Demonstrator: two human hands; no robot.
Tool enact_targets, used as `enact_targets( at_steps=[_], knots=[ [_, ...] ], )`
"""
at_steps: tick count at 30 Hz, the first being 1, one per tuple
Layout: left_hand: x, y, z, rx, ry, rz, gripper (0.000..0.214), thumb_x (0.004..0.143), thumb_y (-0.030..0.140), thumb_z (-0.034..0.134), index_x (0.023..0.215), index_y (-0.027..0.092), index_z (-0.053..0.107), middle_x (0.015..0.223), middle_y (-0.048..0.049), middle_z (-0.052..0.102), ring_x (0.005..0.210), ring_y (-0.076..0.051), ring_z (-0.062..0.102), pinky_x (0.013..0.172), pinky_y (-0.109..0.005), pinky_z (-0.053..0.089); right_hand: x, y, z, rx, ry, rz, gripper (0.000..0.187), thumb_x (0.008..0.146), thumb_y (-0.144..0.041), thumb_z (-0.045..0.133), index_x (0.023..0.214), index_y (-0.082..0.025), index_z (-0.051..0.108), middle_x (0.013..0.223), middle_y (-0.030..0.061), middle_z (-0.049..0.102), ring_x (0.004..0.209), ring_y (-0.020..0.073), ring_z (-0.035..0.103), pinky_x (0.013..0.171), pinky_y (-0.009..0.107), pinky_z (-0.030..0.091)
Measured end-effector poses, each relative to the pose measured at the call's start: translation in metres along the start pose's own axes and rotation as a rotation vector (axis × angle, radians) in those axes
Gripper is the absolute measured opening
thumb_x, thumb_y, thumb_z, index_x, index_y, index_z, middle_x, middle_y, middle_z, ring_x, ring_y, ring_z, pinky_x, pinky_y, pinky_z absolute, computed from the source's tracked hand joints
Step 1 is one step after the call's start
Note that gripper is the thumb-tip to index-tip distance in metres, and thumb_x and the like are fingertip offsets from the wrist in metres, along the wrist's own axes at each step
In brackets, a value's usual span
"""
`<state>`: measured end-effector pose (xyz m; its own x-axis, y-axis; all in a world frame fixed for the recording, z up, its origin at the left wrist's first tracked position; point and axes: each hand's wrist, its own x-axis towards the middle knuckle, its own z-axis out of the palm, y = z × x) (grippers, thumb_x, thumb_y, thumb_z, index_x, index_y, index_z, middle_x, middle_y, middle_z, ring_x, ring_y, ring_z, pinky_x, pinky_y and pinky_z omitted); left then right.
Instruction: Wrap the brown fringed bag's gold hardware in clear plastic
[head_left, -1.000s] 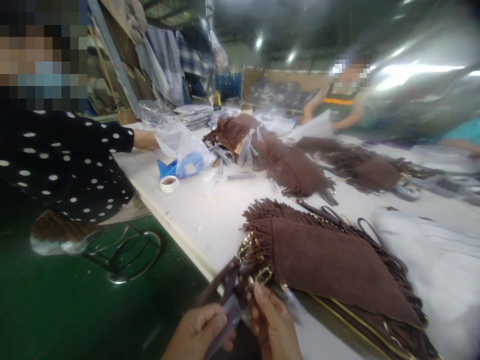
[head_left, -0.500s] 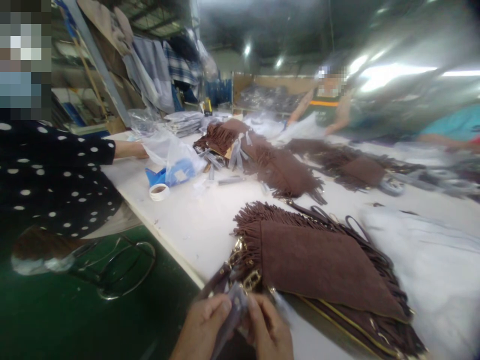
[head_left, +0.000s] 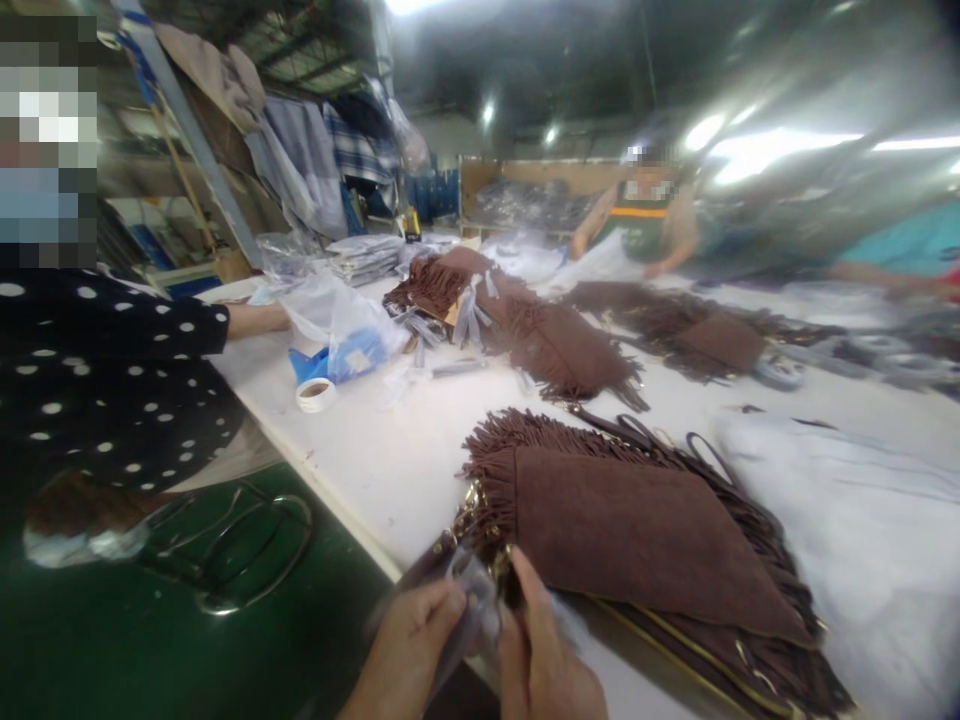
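Note:
A brown suede handbag (head_left: 637,540) with fringed sides and gold zips lies at the table's near edge. My left hand (head_left: 416,625) is closed, pinching a clear plastic wrap (head_left: 471,590) between thumb and fingers beside the bag's lower left corner. Just right of it, my right hand (head_left: 544,650) has its index finger stretched up against the gold buckle (head_left: 504,562) of a dark strap. Its other fingers curl near the plastic, partly hidden. More gold hardware (head_left: 471,500) hangs along the fringe above both hands.
More brown fringed bags (head_left: 570,345) lie farther back on the white table (head_left: 360,460). A tape roll (head_left: 315,394) sits near a blue tape dispenser (head_left: 349,355) at left. A person in a dotted sleeve (head_left: 150,312) stands left; another person (head_left: 637,225) works opposite. White sheets (head_left: 847,530) lie right.
My right hand has shifted slightly right, its index finger now reaching up to the gold buckle. My left hand still pinches the plastic. The bag has stayed in place.

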<state>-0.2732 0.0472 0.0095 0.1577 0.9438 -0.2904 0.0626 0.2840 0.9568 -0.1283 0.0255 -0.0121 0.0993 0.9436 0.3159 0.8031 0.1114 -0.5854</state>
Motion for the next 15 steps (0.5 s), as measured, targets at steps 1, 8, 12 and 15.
enact_targets(
  at_steps=[1, 8, 12, 15],
  knots=[
    [0.001, 0.001, 0.002, 0.019, 0.004, 0.014, 0.050, 0.086, 0.059, 0.053, 0.074, 0.012, 0.067, 0.069, -0.0038, 0.061, 0.065, -0.018, 0.052, 0.060, -0.026, 0.037, 0.006, 0.000, -0.004, -0.028, -0.046, -0.032, 0.046, 0.097, -0.027, 0.034, 0.140, -0.020, 0.049, 0.085, 0.0063, 0.078, 0.055, 0.0222, 0.072, 0.044, 0.026, 0.049],
    [0.013, 0.003, 0.021, -0.052, 0.043, -0.015, 0.045, 0.083, 0.053, 0.058, 0.070, 0.011, 0.065, 0.066, -0.0025, 0.054, 0.064, -0.016, 0.044, 0.059, -0.026, 0.031, 0.027, -0.002, -0.021, -0.149, -0.286, -0.092, 0.065, 0.084, -0.006, 0.043, 0.147, -0.022, 0.037, 0.069, 0.0032, 0.074, 0.055, 0.0228, 0.070, 0.047, 0.025, 0.044],
    [0.018, 0.003, 0.030, -0.101, 0.076, -0.026, 0.046, 0.080, 0.057, 0.060, 0.063, 0.014, 0.059, 0.062, -0.0012, 0.051, 0.061, -0.015, 0.041, 0.057, -0.026, 0.030, 0.028, 0.001, -0.024, -0.104, -0.335, -0.104, 0.061, 0.087, -0.008, 0.037, 0.146, -0.025, 0.039, 0.076, 0.0042, 0.076, 0.061, 0.0235, 0.072, 0.051, 0.026, 0.047],
    [0.020, 0.003, 0.032, -0.134, 0.092, -0.021, 0.048, 0.077, 0.060, 0.062, 0.065, 0.014, 0.061, 0.064, -0.0014, 0.053, 0.062, -0.016, 0.044, 0.057, -0.026, 0.032, 0.023, 0.006, -0.023, 0.043, -0.315, -0.087, 0.055, 0.094, -0.020, 0.032, 0.149, -0.023, 0.034, 0.081, 0.0051, 0.077, 0.063, 0.0243, 0.073, 0.051, 0.028, 0.050]
  ],
)
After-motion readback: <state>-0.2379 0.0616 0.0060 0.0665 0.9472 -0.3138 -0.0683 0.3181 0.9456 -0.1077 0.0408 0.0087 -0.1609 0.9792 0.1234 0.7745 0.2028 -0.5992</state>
